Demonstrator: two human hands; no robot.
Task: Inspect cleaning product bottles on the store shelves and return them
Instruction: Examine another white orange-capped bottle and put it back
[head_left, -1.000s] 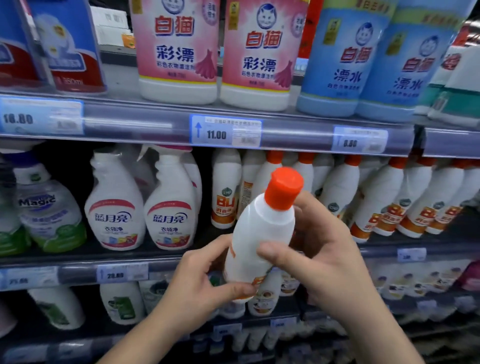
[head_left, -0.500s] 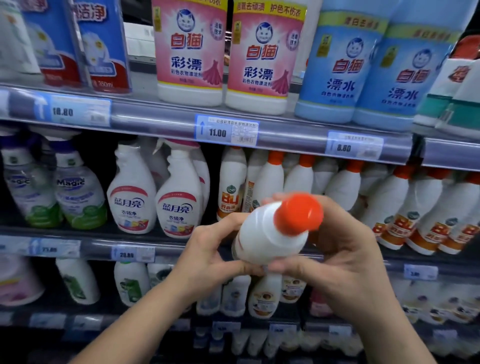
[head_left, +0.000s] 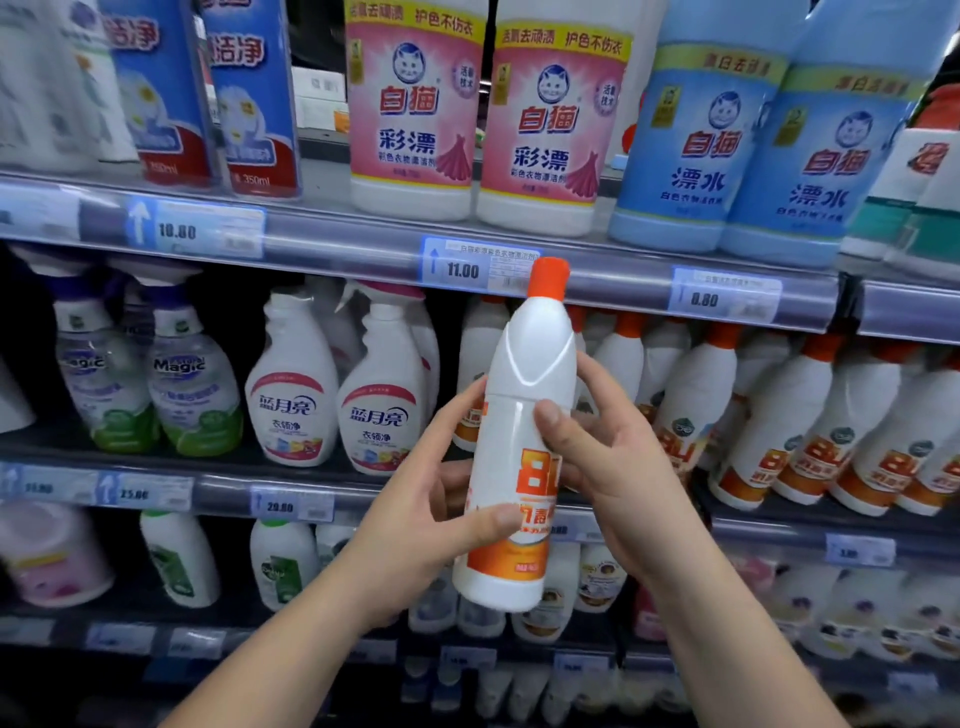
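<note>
I hold a white bottle with an orange cap and orange "84" label upright in front of the shelves. My left hand grips its lower body from the left, thumb across the label. My right hand holds it from the right, thumb on the front just above the label. The label faces me. Behind it, on the middle shelf, stands a row of matching orange-capped bottles.
Pink-labelled bottles and blue-labelled bottles stand on the upper shelf. White spray bottles and clear "Magic" spray bottles sit left on the middle shelf. The shelf rail carries price tags. Lower shelves hold more bottles.
The bottle was tipped with its cap toward me; now it stands upright with the front label facing me. Both hands have shifted lower on its body, and the view has moved closer.
</note>
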